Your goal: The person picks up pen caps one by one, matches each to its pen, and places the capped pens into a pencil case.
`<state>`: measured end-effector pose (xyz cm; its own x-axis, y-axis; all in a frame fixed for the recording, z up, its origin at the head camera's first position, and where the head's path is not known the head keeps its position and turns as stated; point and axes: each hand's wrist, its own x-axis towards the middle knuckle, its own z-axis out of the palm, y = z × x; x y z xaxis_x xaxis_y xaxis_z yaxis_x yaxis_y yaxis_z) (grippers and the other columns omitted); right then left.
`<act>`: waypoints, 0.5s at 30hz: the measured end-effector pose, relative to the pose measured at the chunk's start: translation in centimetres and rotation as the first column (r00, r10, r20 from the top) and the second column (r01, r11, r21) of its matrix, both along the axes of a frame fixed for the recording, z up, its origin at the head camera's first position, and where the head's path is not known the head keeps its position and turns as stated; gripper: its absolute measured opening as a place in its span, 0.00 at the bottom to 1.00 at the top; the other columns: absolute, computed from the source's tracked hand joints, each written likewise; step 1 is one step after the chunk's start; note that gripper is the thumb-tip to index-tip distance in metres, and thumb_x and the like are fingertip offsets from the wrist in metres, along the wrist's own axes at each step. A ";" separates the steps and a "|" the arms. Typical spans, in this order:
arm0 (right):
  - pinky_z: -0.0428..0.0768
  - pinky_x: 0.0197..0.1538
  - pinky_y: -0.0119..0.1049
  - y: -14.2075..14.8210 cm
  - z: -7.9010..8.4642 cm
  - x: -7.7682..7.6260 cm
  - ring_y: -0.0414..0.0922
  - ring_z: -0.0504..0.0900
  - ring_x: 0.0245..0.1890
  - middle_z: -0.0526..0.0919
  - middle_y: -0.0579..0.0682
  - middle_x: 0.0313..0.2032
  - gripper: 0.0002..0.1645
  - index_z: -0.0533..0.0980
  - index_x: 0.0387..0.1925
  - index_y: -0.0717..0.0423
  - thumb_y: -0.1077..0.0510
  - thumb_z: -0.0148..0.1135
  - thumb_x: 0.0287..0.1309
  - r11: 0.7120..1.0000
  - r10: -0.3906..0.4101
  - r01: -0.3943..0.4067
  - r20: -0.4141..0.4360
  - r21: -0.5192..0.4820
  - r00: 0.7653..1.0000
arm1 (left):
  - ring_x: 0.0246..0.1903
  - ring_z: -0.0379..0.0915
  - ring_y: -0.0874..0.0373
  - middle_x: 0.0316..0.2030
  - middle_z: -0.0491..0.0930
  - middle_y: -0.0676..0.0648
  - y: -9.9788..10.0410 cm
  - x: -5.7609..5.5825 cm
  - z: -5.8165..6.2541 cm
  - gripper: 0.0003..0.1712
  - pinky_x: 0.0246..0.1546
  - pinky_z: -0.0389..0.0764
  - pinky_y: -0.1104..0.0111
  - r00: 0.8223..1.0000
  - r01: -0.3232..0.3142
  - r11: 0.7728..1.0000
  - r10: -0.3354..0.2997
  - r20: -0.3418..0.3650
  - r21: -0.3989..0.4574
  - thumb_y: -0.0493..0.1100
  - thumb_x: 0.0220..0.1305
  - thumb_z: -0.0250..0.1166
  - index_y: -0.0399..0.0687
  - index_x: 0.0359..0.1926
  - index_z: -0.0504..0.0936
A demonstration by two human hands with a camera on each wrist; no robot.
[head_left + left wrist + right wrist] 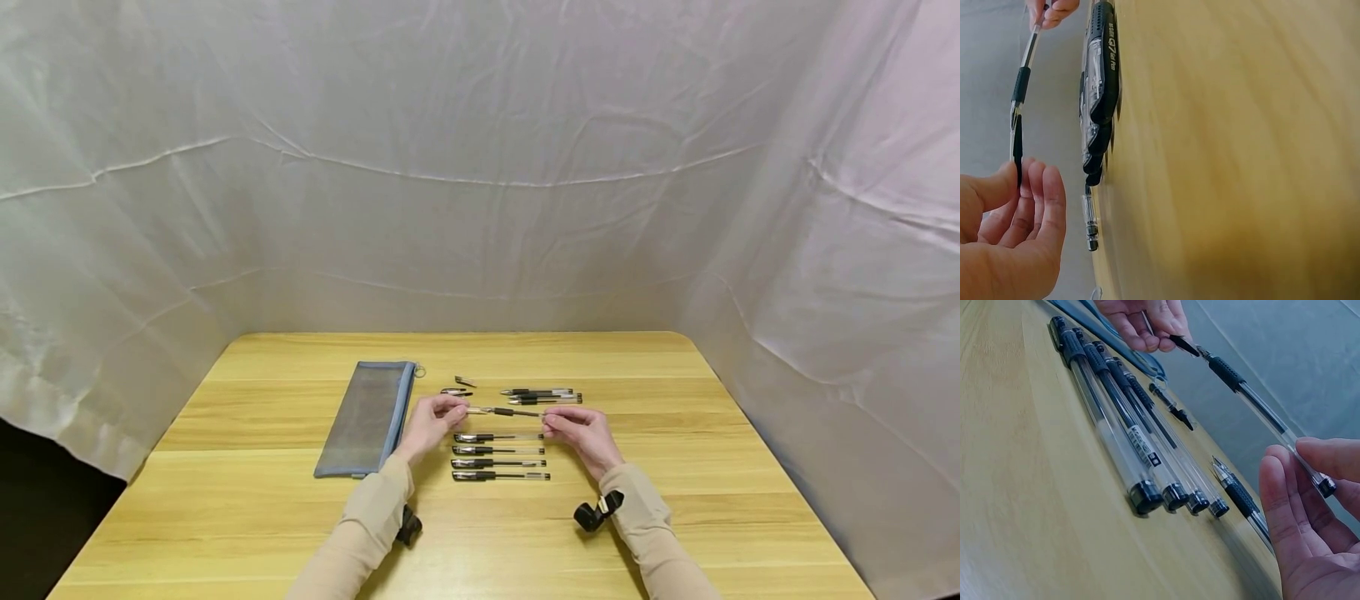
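Sleeves (pixel 341 550), two, nearest. Left grip (pixel 429 427) pinches one cap (pixel 1019 147); right grip (pixel 588 433) pinches one pen (pixel 504 411) near its rear, above the tabletop (pixel 225 500). Step, judged: capping or uncapping, direction unclear; next move calls for straight alignment. Count: four capped pens (pixel 483 463), at least two uncapped pens (pixel 536 392), at least two loose caps (pixel 465 382), one pouch (pixel 366 421).

Head cam: up high, facing forward and down over the tabletop (pixel 735 492)
Left wrist cam: super close, low, tabletop tipped sideways
Right wrist cam: also close, tilted
Wrist cams share: held-up gel pen (pixel 1021 85), capped gel pens (pixel 1142 444)
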<state>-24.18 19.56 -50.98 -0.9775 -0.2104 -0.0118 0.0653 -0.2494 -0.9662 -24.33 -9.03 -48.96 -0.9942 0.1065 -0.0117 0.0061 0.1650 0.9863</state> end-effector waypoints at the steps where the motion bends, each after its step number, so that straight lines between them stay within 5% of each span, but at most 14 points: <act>1: 0.88 0.48 0.39 0.0 0.0 0.0 0.44 0.88 0.35 0.90 0.55 0.37 0.19 0.76 0.51 0.80 0.71 0.65 0.60 1.000 -0.004 0.004 -0.002 0.000 1.000 | 0.42 0.84 0.39 0.43 0.85 0.29 0.0 0.0 0.0 0.10 0.46 0.88 0.58 1.000 -0.005 1.000 0.005 -0.006 -0.005 0.32 0.69 0.62 0.30 0.47 0.84; 15: 0.88 0.49 0.39 -0.1 0.5 0.1 0.44 0.89 0.35 0.90 0.52 0.36 0.20 0.76 0.52 0.80 0.71 0.65 0.59 1.000 0.005 -0.005 0.016 -0.007 1.000 | 0.43 0.84 0.41 0.43 0.86 0.32 0.2 0.1 0.1 0.10 0.47 0.87 0.59 1.000 -0.001 0.999 0.001 -0.006 -0.034 0.33 0.69 0.63 0.32 0.48 0.84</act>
